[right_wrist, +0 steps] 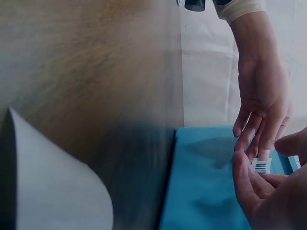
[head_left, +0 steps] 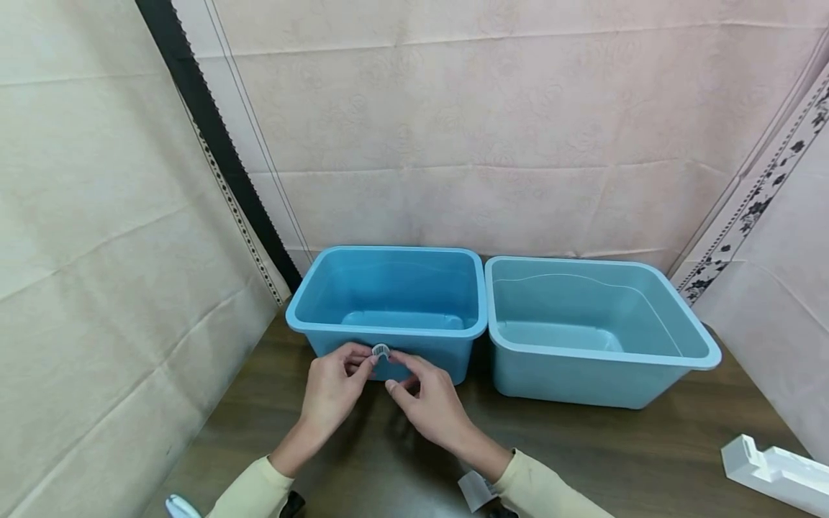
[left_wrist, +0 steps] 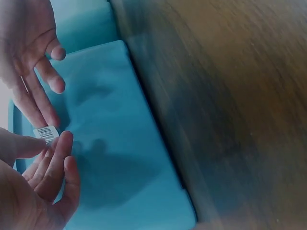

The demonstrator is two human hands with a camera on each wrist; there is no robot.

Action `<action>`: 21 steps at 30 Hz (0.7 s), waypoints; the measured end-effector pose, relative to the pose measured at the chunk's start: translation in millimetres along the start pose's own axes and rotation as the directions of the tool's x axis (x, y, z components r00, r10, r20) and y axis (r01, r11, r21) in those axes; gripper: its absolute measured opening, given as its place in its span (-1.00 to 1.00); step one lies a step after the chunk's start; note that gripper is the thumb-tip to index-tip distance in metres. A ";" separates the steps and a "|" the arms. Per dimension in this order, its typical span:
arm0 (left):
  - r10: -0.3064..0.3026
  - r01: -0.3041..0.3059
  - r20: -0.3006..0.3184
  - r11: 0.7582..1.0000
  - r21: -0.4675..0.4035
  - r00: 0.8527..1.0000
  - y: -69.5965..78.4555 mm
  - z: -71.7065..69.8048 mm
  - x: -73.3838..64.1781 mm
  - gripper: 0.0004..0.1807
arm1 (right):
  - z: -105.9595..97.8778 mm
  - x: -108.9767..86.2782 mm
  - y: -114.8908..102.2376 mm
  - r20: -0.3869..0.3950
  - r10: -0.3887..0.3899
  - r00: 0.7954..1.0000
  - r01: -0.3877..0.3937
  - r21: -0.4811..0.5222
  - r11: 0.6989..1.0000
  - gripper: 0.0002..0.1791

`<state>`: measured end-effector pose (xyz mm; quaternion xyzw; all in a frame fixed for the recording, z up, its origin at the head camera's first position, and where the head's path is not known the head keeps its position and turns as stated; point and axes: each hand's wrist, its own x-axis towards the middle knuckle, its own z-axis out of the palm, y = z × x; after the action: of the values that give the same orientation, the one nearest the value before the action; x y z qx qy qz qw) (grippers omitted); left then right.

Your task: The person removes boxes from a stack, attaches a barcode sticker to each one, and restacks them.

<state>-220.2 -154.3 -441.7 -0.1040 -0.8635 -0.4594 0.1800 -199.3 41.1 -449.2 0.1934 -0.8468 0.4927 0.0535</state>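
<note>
A small white barcode label (head_left: 381, 350) is held in front of the near wall of the left blue bin (head_left: 388, 332). My left hand (head_left: 333, 385) pinches it; in the left wrist view the thumb lies over the edge of the label (left_wrist: 46, 133) with fingers behind it. From the other side my right hand (head_left: 432, 403) reaches in, its extended fingertips at the label's edge and its thumb apart from them. The right wrist view shows the label (right_wrist: 261, 166) between both hands' fingers, bars facing the camera.
Right beside the left bin stands a paler blue-green bin (head_left: 602, 374). A white piece of paper (head_left: 476, 491) lies near the right sleeve. At the right edge is a white molded block (head_left: 777, 471). Cloth hangings (head_left: 518, 129) surround the wooden tabletop (head_left: 583, 439).
</note>
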 end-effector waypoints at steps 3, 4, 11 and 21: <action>0.005 -0.005 0.002 1.000 0.009 1.000 -0.9 1.1 2.6 -0.95 | 0.4 0.1 0.4 0.012 0.005 1.000 -0.005 0.004 1.000 -0.50; 0.006 -0.006 0.000 1.000 0.013 1.000 -1.3 1.4 3.4 -0.94 | 0.5 0.2 1.0 0.016 0.008 1.000 -0.008 0.004 1.000 -0.50; 0.002 -0.001 -0.018 0.999 0.035 1.000 -3.4 1.3 5.5 -0.92 | -0.9 -1.6 3.4 0.033 0.035 0.999 -0.035 0.019 0.999 -0.46; 0.023 -0.019 -0.028 0.994 0.107 0.999 -3.2 0.3 8.8 -0.90 | -6.0 -2.4 4.6 -0.010 0.009 1.000 -0.008 0.106 0.994 -0.68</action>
<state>-229.4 -155.8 -440.8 -0.0965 -0.8830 -0.4122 0.2028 -199.4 48.9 -450.6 0.1899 -0.8199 0.5381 0.0455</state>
